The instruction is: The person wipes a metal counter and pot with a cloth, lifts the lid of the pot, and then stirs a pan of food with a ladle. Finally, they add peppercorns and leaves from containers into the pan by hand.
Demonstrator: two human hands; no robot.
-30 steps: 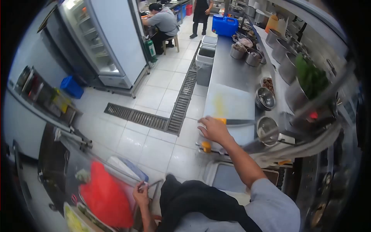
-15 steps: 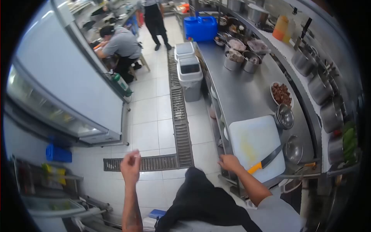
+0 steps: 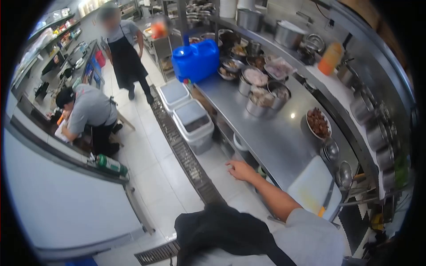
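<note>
My right hand (image 3: pixel 241 170) hangs in the air over the tiled floor, beside the edge of the steel counter (image 3: pixel 275 137). Its fingers are loosely apart, and nothing shows in them. My left hand is out of view. A white cutting board (image 3: pixel 310 185) lies on the counter's near end, to the right of my hand. On the board rests a knife (image 3: pixel 327 197) with a yellow handle. Beyond the board are stacked metal bowls (image 3: pixel 329 150) and an oval dish of brown chopped pieces (image 3: pixel 318 123).
Metal pots of food (image 3: pixel 261 101) and a blue jug (image 3: pixel 195 60) stand farther along the counter. Lidded bins (image 3: pixel 191 117) stand beside it. A seated person (image 3: pixel 91 113) works at the left, and another person (image 3: pixel 124 53) stands in the aisle. A green cylinder (image 3: pixel 110 165) is near the white cabinet.
My view has swung and moved forward along the counter. My left hand has left the view. My right hand now appears farther forward, and the standing person shows almost whole.
</note>
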